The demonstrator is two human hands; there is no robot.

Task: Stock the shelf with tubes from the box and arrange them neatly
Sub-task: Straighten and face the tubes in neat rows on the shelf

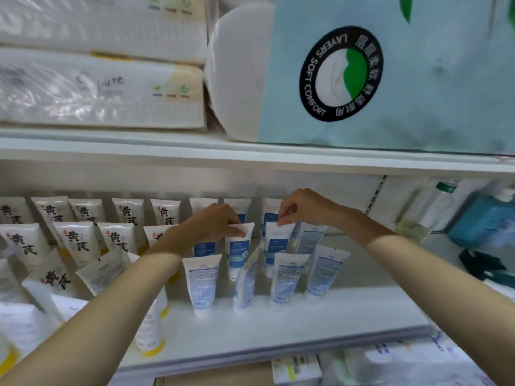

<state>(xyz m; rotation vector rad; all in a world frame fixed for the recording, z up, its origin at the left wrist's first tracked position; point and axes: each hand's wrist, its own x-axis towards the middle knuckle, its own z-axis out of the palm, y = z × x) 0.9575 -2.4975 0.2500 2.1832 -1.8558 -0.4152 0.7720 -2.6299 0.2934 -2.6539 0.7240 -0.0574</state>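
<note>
Head view: I had both hands up at the middle row of blue-and-white tubes on the white shelf [278, 324]. My left hand [214, 222] had its fingers curled down and pinched the crimped top of the left tube [238, 252]. My right hand [303, 207] pinched the top edge of the right tube [276, 243] just beside it in the same way. Both tubes stood cap-down and upright on the shelf, with their blue front labels facing me.

Nearer to me, the front row [287, 285] showed its printed backs. One of its tubes, the tilted tube [245, 285], leaned over between its neighbours. To the left stood yellow-capped tubes [73, 240] with black characters, several of them askew at the near end. Tissue packs [97, 90] lay on the shelf above, and a clear bottle [420, 215] and a teal container [485, 221] stood far right. A strip of brown card [211, 378] below the shelf edge may have been the box, but I could not tell.

I judged this to be the arranging step: many tubes were already on the shelf, and the two I held were being squared into line. The next move called for letting go gently so neither tube toppled. After that the tilted tube needed righting and the front row turning label-forward.
</note>
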